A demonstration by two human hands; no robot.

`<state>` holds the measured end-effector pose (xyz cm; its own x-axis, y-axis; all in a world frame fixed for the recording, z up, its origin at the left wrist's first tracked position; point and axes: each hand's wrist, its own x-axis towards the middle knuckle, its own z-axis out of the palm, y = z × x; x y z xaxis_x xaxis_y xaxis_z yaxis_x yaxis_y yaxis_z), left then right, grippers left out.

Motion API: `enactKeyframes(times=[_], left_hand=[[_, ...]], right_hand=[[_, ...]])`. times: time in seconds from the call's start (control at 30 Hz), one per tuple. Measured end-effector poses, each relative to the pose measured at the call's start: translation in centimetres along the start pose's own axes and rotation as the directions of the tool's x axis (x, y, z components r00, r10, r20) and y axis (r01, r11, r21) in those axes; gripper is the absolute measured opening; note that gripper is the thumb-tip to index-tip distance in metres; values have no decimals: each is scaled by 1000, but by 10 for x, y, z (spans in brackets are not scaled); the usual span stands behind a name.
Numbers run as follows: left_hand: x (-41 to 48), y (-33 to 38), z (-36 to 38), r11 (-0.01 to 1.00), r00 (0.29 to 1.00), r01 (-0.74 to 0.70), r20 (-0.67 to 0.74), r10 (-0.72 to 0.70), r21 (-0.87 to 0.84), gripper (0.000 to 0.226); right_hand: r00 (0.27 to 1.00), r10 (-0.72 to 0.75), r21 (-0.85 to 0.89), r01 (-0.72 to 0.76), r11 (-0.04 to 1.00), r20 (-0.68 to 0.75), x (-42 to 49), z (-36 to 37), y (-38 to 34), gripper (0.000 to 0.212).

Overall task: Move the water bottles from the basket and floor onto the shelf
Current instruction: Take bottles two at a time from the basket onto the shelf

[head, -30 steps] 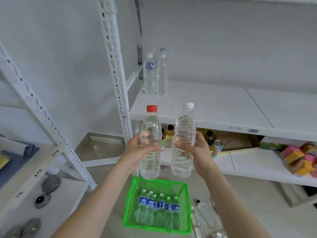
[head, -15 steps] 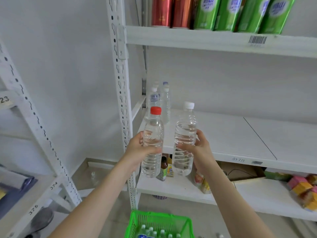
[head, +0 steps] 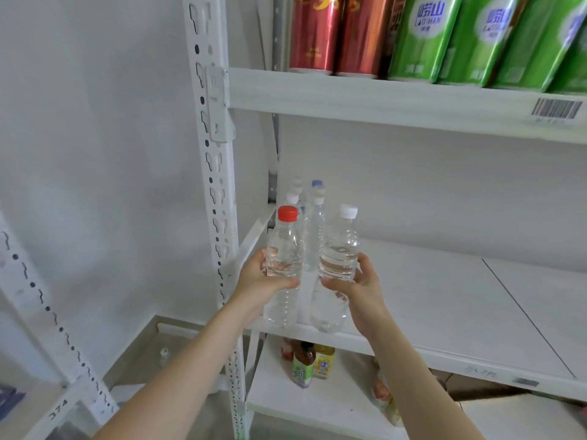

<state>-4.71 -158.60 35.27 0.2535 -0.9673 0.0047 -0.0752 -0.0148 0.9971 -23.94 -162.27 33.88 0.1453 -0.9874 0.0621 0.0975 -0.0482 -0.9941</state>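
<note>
The person is holding two clear water bottles upright, one in each hand, side by side at the front left corner of the middle shelf point(head: 444, 296). The left hand point(head: 259, 289) is gripping the red-capped bottle point(head: 284, 249) around its middle, with the fingers curling round the back and the thumb lying across the front. The right hand point(head: 360, 290) is gripping the white-capped bottle point(head: 340, 252) the same way, its thumb pointing toward the other bottle. The two bottles are standing just apart with a narrow gap between them, and their bases are sitting level with the shelf's front edge. Whether they are touching the board cannot be told.

Behind them, in the back left corner of the same shelf, a small cluster of water bottles point(head: 313, 217) is standing upright near the wall, close to the white perforated upright point(head: 216, 185).

On the shelf above point(head: 381, 103), red cans point(head: 317, 33) and green cans point(head: 470, 36) are standing in a row, and a barcode label point(head: 556, 108) is sticking to its front edge at the right. On the shelf below point(head: 317, 404), a green-labelled drink bottle point(head: 303, 366) and a yellow-labelled one point(head: 324, 363) are standing near the left end. At the far left, another white rack point(head: 58, 409) is showing the number 374 on its rail.
</note>
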Motion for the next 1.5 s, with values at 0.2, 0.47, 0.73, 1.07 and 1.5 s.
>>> enactKeyframes(times=[0.2,0.47,0.73,1.07,1.5], left_hand=[[55,-16,-3,999,999,30,15,-30,33,57],[112,-42,-3,996,998,57,19,-58,65,58],[145,-59,1,997,999,46,15,-47,65,58],[161,-67,4,991,997,19,71,-29,130,60],[154,-117,-1,974,999,35,19,-40,224,65]], right_hand=[[1000,-9,10,9,1000,-13,44,8,14,72],[996,42,0,-42,999,-73,101,14,51,71],[989,80,-62,-88,994,-121,140,13,79,74],[996,24,-103,-33,994,-86,158,17,87,79],[1000,14,-257,-15,966,-4,144,1,98,55]])
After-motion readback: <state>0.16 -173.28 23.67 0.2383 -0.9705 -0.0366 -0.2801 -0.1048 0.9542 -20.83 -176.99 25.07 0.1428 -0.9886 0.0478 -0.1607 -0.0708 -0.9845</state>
